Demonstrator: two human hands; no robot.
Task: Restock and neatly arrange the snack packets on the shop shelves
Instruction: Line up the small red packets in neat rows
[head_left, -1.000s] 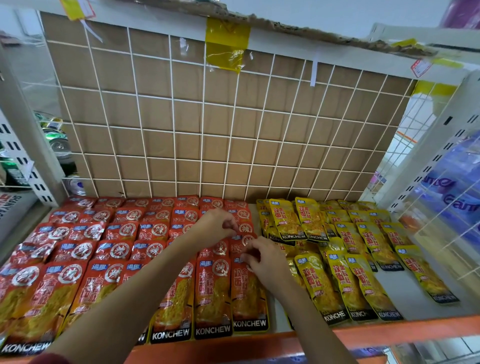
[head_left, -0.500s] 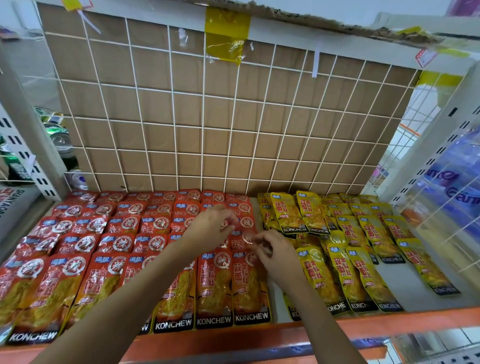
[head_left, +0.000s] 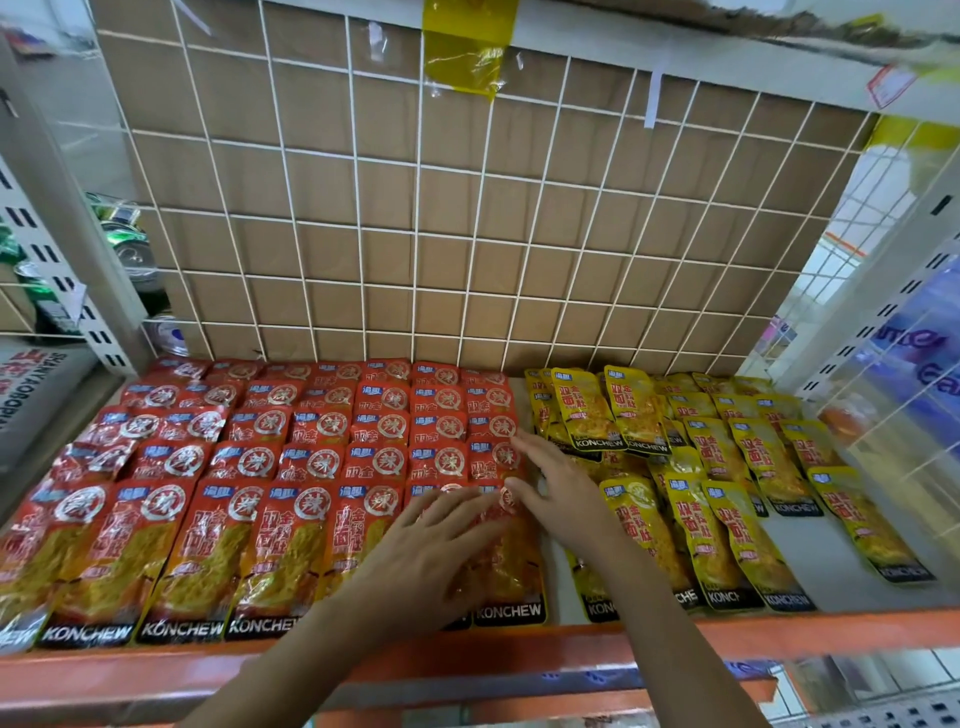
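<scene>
Red KONCHEW snack packets (head_left: 270, 467) lie in overlapping rows across the left and middle of the shelf. Yellow KONCHEW packets (head_left: 727, 483) fill the right part, less evenly. My left hand (head_left: 431, 551) lies flat with spread fingers on the front red packets at the right end of the red block. My right hand (head_left: 561, 488) rests with straight fingers along the right edge of the red rows, between the red and yellow packets. Neither hand grips a packet.
An orange shelf edge (head_left: 779, 631) runs along the front. A white wire grid (head_left: 415, 208) over cardboard closes the back. White uprights stand at both sides, with cans (head_left: 130, 244) behind the left one. Bare shelf board (head_left: 841, 587) shows at the front right.
Both hands had curled fingers working at the red packets' tops further back. Now they have spread flat and come forward, the left onto the front red packets.
</scene>
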